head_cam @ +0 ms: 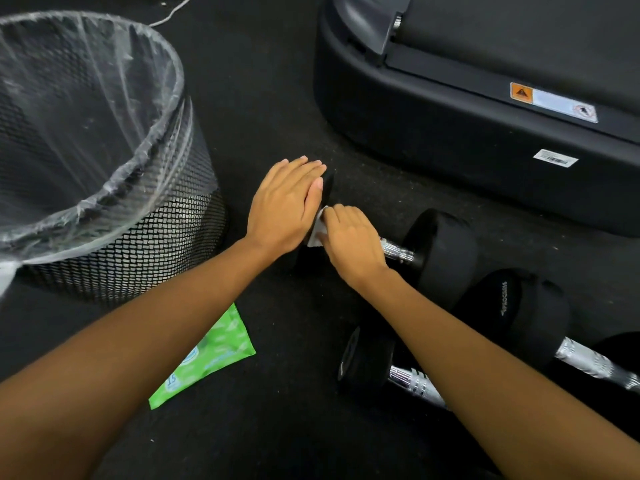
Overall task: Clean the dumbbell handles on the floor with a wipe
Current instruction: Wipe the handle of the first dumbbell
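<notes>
A black dumbbell (441, 251) lies on the dark floor in the middle, its chrome handle (396, 251) partly showing. My left hand (287, 206) rests flat, fingers together, on the dumbbell's left head, which it mostly hides. My right hand (353, 242) is closed around the handle's left part with a white wipe (317, 230) pressed under it. Two more dumbbells lie nearer me on the right: one (367, 362) partly under my right forearm, and one (512, 306) with its handle running toward the right edge.
A black mesh bin (145, 244) lined with a clear bag stands at the left. A green wipes pack (211, 355) lies on the floor under my left forearm. A treadmill base (450, 133) fills the upper right. A thin cable (173, 10) runs at the top.
</notes>
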The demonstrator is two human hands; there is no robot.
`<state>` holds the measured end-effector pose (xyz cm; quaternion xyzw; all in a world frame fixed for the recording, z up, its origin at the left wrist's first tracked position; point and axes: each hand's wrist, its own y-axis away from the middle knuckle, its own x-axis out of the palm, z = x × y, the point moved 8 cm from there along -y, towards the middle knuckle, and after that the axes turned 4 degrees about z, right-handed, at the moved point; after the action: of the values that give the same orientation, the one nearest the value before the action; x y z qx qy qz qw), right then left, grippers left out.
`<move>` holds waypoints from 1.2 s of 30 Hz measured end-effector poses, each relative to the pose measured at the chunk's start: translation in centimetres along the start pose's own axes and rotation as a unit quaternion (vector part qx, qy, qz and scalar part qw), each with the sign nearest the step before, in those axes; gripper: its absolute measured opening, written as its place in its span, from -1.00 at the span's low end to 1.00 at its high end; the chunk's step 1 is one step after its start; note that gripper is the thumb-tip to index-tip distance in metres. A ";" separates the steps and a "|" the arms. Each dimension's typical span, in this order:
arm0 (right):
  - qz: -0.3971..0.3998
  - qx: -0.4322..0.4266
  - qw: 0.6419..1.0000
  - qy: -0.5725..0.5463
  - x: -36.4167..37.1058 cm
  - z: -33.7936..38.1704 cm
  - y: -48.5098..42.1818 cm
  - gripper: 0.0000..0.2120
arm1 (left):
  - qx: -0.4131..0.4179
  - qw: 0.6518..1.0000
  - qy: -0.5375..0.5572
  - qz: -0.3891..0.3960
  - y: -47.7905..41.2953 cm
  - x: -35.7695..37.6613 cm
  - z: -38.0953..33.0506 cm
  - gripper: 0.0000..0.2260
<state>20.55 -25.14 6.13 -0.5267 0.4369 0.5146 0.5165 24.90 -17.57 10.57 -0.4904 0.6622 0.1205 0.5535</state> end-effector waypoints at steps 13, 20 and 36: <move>0.073 0.029 0.986 -0.144 0.5 -1.5 -0.2 -0.77 | 0.005 1.000 -0.005 -0.008 -0.1 0.1 0.1 -0.60; 0.147 0.073 0.969 -0.184 1.0 -2.6 -0.5 -0.73 | 0.011 1.000 -0.004 -0.010 -0.1 0.1 0.0 -0.61; 0.297 0.149 0.914 -0.233 2.0 -4.9 -0.2 -0.72 | 0.016 1.000 -0.004 -0.017 0.0 0.0 0.0 -0.61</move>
<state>21.36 -29.84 3.89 -0.1542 0.5121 0.6813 0.4998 24.96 -17.59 10.53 -0.4922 0.6534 0.1030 0.5658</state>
